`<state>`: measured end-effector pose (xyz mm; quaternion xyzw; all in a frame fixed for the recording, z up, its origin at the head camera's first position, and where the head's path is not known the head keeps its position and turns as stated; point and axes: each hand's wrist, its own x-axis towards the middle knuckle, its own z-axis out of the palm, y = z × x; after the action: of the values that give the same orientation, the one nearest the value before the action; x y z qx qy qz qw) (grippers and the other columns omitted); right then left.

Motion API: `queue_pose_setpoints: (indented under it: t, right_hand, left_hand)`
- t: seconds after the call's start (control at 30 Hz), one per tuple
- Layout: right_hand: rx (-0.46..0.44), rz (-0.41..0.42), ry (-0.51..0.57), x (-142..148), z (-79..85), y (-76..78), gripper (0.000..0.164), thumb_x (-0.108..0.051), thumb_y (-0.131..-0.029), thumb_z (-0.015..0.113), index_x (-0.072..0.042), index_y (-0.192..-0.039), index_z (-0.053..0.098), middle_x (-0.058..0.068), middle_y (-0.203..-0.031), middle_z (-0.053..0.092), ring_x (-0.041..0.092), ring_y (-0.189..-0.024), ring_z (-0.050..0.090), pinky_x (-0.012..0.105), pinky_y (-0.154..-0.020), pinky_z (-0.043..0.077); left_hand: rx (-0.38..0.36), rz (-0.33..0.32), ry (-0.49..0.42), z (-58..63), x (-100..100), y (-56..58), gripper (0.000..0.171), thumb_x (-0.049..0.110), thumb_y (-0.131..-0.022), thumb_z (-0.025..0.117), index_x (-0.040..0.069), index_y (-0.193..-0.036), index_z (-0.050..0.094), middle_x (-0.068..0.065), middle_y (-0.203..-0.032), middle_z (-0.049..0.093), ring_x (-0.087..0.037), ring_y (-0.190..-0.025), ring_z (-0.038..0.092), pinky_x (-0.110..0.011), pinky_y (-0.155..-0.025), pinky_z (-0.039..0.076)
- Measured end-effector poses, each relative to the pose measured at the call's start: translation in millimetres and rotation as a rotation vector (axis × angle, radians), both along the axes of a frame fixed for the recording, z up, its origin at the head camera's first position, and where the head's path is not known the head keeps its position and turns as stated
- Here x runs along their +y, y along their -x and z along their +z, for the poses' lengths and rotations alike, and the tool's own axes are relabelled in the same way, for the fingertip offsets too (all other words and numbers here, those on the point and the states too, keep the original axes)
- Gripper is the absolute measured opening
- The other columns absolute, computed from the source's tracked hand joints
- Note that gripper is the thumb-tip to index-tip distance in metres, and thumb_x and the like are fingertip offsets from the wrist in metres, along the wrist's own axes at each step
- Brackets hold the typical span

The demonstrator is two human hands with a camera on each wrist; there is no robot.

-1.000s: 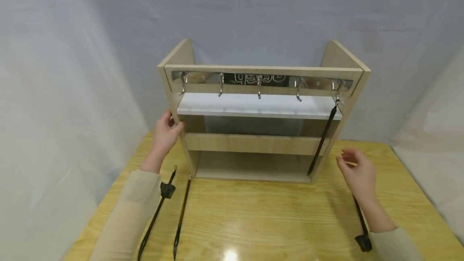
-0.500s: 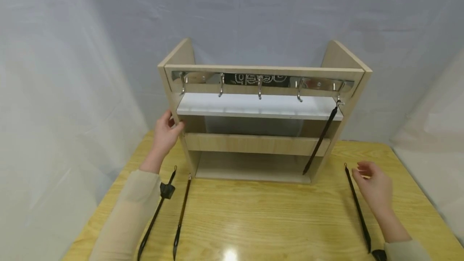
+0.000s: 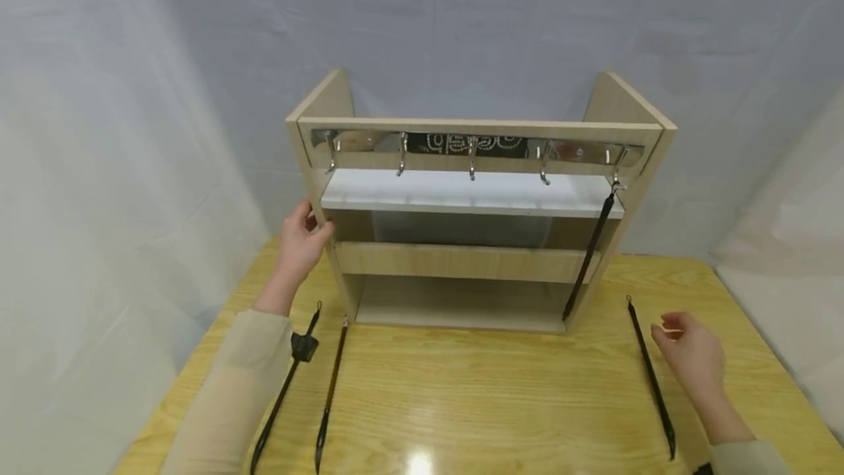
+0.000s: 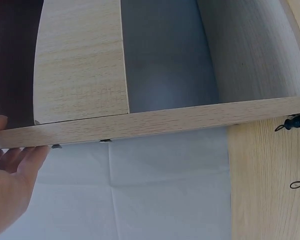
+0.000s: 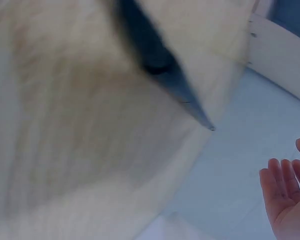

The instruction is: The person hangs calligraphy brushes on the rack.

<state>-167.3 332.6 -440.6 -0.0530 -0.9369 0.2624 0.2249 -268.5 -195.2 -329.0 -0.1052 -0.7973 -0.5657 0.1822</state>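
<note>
My left hand (image 3: 301,246) grips the left side panel of a wooden shelf rack (image 3: 468,262), thumb at the front edge and fingers outside; in the left wrist view the panel (image 4: 155,119) lies between thumb and fingers. A dark calligraphy brush (image 3: 590,251) hangs by its loop from the rightmost hook, tip down. My right hand (image 3: 695,358) holds nothing, fingers loosely bent, beside another calligraphy brush (image 3: 649,376) lying on the table. That brush's pointed tip (image 5: 182,90) shows large and blurred in the right wrist view. Two more brushes, one black (image 3: 283,398) and one brown (image 3: 332,387), lie at left.
Across the rack's top front runs a metal strip (image 3: 382,141) with several hooks, four-sided shelf boards below it. A white shelf (image 3: 471,189) spans the upper part. The yellow wooden table (image 3: 501,394) ends near pale cloth walls (image 3: 461,28).
My right hand has moved down and to the right, away from the rack, uncovering the brush lying there. The hanging brush has swung slightly. My left hand has stayed put.
</note>
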Motion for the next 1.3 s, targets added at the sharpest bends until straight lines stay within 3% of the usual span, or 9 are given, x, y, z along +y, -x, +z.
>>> queue_pose_setpoints:
  t: [0.23,0.47,0.67,1.1,1.3]
  right_hand:
    - [-0.158,0.023,-0.023,10.8,-16.9,-0.7,0.028,-0.014,-0.082,0.058,0.01,-0.097,0.054,0.028,-0.089,0.059,0.036,-0.07,0.059,0.032,-0.044,0.044]
    - [-0.311,0.078,-0.039,17.3,-22.6,1.7,0.035,-0.018,-0.083,0.056,0.013,-0.098,0.052,0.027,-0.088,0.058,0.035,-0.071,0.058,0.033,-0.046,0.045]
    - [-0.455,0.073,-0.013,22.3,-27.7,5.3,0.042,-0.023,-0.082,0.058,0.014,-0.101,0.051,0.026,-0.09,0.058,0.031,-0.072,0.057,0.035,-0.052,0.047]
    - [-0.527,0.119,-0.048,23.8,-31.9,9.5,0.048,-0.025,-0.079,0.062,0.015,-0.103,0.049,0.028,-0.093,0.058,0.036,-0.078,0.058,0.04,-0.056,0.048]
    - [-0.55,0.133,-0.032,21.2,-30.9,10.1,0.046,-0.018,-0.077,0.062,0.016,-0.104,0.048,0.029,-0.093,0.057,0.04,-0.081,0.056,0.044,-0.061,0.048]
  left_hand:
    - [-0.035,0.004,0.017,-0.6,-0.2,-0.1,0.048,-0.001,-0.084,0.051,-0.002,-0.13,0.037,-0.018,-0.134,0.036,-0.036,-0.117,0.039,-0.04,-0.089,0.042]
    - [-0.032,0.011,0.015,-0.1,-0.4,-1.7,0.048,0.0,-0.084,0.052,-0.002,-0.13,0.038,-0.018,-0.134,0.036,-0.035,-0.117,0.039,-0.04,-0.09,0.041]
    - [-0.042,0.007,0.027,0.7,0.1,-3.0,0.048,0.002,-0.085,0.052,-0.001,-0.131,0.037,-0.017,-0.135,0.035,-0.033,-0.119,0.038,-0.04,-0.091,0.04]
    - [-0.031,0.018,0.04,0.8,-0.4,-2.4,0.047,0.001,-0.085,0.051,-0.003,-0.13,0.037,-0.02,-0.134,0.035,-0.036,-0.118,0.038,-0.041,-0.091,0.041]
    - [-0.027,0.014,0.036,-0.1,-0.9,-1.6,0.048,0.0,-0.085,0.051,-0.002,-0.131,0.036,-0.019,-0.134,0.035,-0.036,-0.118,0.038,-0.04,-0.09,0.041]
